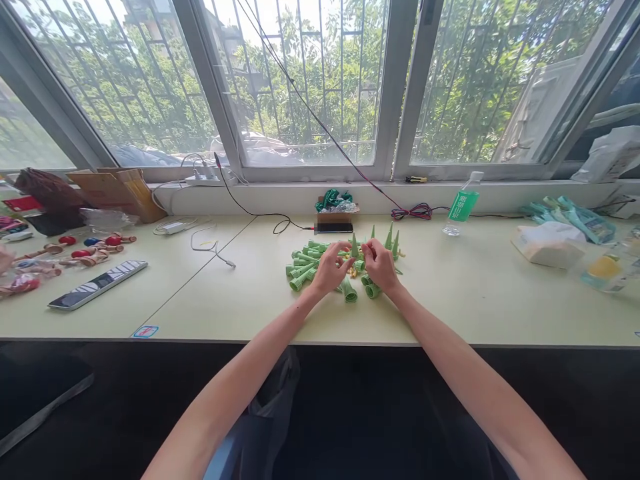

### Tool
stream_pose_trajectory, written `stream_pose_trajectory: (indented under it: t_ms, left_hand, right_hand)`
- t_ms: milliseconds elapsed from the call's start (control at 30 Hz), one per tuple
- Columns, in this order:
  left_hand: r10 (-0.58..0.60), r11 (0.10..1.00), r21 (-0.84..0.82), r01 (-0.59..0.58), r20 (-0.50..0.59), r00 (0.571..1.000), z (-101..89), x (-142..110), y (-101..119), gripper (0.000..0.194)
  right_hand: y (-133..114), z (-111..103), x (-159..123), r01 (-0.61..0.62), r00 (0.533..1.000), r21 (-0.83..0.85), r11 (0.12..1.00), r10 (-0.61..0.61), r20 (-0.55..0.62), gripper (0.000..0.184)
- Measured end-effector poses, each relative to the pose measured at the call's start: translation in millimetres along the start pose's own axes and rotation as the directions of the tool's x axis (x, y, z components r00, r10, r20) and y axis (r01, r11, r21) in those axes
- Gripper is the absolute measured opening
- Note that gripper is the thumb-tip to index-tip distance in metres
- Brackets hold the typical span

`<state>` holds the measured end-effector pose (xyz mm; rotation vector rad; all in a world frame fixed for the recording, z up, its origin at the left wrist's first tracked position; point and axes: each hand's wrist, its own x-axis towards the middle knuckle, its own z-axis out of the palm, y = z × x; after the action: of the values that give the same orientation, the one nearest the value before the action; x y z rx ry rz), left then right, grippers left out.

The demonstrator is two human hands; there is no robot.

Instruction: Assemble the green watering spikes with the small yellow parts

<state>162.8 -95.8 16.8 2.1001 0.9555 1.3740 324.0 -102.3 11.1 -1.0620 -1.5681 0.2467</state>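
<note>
The left hand (330,267) and the right hand (381,265) are close together, near the middle of the frame. Between them a small, pointy, light green cone (355,247) stands tip up. The left thumb and fingers look a little apart beside the cone, but I cannot tell if they touch it. The right fingertips are together just to the right of it, and I cannot tell if something small is pinched in them.

To do this well, I think one hand should keep the cone straight and still, with a soft pinch, while the other does the fiddly part. Both wrists could stay low so they don't shake. It would help to keep elbows off the heap.

Around the hands lies a heap of hollow, ridged green tubes (303,267), and little yellow bits (353,272) show between the hands. More green cones (389,237) stand just past the right hand. Behind the heap is a small brown box (342,218) with shiny green stuff in it. A clear bottle with a green label (463,207) stands right of centre on the pale table (450,307).
</note>
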Motion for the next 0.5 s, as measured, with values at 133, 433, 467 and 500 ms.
stream_pose_trajectory:
  t_ms: [133,433,467,500]
  left_hand:
    - [-0.170,0.980,-0.099,0.172,0.031,0.985,-0.4,1,5,0.047]
    - [-0.414,0.841,-0.216,0.496,0.334,0.847,-8.6,1,16,0.078]
    - [-0.415,0.840,-0.217,0.497,0.334,0.846,-9.5,1,17,0.075]
    - [-0.417,0.839,-0.217,0.499,0.333,0.846,-10.2,2,17,0.073]
  right_hand:
    - [1,-2,-1,0.005,0.999,0.022,1.000,-0.004,-0.041,0.035]
    - [-6,-2,-4,0.041,0.992,0.160,0.986,-0.060,0.115,0.034]
    - [-6,-2,-4,0.036,0.991,0.160,0.986,-0.056,0.118,0.034]
    - [-6,-3,-3,0.033,0.991,0.160,0.987,-0.052,0.122,0.034]
